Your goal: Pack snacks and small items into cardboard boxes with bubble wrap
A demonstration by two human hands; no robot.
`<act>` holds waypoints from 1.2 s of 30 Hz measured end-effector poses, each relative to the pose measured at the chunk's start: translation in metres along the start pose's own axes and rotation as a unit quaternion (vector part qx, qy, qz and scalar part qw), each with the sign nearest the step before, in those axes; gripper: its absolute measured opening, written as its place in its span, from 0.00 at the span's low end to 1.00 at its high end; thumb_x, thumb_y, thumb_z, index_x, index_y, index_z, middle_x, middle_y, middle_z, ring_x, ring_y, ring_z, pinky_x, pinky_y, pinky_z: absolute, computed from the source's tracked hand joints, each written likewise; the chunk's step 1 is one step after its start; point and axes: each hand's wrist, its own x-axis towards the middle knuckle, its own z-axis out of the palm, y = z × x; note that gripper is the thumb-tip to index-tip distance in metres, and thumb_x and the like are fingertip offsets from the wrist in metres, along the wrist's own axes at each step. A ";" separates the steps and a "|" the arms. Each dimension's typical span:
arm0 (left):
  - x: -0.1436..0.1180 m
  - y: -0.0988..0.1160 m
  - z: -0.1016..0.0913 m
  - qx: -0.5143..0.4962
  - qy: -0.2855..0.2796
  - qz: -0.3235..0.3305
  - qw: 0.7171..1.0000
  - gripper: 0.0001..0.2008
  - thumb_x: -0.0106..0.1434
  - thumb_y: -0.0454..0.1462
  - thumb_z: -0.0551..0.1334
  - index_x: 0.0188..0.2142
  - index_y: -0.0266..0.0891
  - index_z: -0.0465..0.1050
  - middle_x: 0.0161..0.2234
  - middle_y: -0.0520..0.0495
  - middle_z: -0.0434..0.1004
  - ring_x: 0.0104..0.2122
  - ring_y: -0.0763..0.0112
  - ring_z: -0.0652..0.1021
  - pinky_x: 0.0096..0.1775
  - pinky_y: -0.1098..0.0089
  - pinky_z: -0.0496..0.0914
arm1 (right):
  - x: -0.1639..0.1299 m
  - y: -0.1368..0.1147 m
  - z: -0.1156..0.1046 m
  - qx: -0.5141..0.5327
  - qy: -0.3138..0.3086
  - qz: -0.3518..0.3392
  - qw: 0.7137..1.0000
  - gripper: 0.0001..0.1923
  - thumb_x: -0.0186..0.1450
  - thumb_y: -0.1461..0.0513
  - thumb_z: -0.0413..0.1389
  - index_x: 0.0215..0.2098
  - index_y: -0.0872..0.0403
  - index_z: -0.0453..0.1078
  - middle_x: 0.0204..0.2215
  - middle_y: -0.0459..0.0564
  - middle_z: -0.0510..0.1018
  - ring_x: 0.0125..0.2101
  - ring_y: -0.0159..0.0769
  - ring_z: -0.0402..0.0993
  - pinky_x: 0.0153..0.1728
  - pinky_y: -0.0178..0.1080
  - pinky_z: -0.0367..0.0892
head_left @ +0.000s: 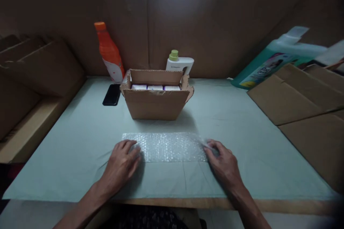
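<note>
A strip of clear bubble wrap (169, 146) lies flat across the front middle of the table. Over its left end rests my left hand (122, 159), fingers slightly bent and apart, touching the plastic without gripping it. My right hand (221, 159) pinches the right end between thumb and fingers, and that corner is lifted and a little blurred. Just behind the wrap stands an open cardboard box (156, 104), its top flaps up. Inside it sit three white packs (155, 87) in a row, edged with purple; their lower parts are hidden.
A black phone (111, 95) lies left of the box. Behind are an orange bottle (110, 53) and a white bottle with a green cap (180, 61). Large cartons (53, 64) flank the left; a green jug (276, 61) and more cardboard (298, 93) stand right.
</note>
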 end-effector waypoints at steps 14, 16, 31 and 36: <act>0.025 0.023 0.015 -0.637 -0.065 -0.318 0.700 0.48 0.58 0.52 0.65 0.69 0.36 0.45 0.48 0.37 0.71 0.34 0.65 0.77 0.25 0.68 0.72 | -0.025 -0.137 0.017 0.182 -0.173 -0.190 0.949 0.35 0.66 0.56 0.60 0.68 0.49 0.55 0.46 0.53 0.81 0.33 0.36 0.79 0.38 0.40 0.77; 0.028 0.021 0.023 -0.589 -0.042 -0.337 0.733 0.47 0.57 0.48 0.65 0.69 0.34 0.46 0.40 0.45 0.71 0.29 0.71 0.73 0.26 0.71 0.69 | -0.025 -0.139 0.022 0.199 -0.173 -0.211 0.941 0.30 0.67 0.58 0.58 0.66 0.48 0.59 0.48 0.52 0.80 0.37 0.36 0.80 0.43 0.42 0.76; 0.022 -0.012 0.015 -0.092 -0.128 -0.286 0.945 0.29 0.64 0.33 0.57 0.65 0.39 0.60 0.35 0.47 0.82 0.35 0.62 0.81 0.36 0.67 0.68 | 0.000 -0.095 0.062 -0.064 -0.133 -0.263 0.953 0.11 0.69 0.63 0.55 0.49 0.54 0.73 0.40 0.53 0.81 0.38 0.43 0.79 0.39 0.44 0.73; 0.023 -0.001 0.006 0.029 -0.055 -0.187 0.980 0.26 0.65 0.33 0.59 0.62 0.35 0.63 0.42 0.40 0.78 0.42 0.56 0.77 0.41 0.62 0.71 | 0.003 -0.092 0.062 -0.062 -0.158 -0.264 0.949 0.11 0.69 0.64 0.56 0.49 0.53 0.73 0.41 0.52 0.81 0.39 0.42 0.78 0.40 0.43 0.73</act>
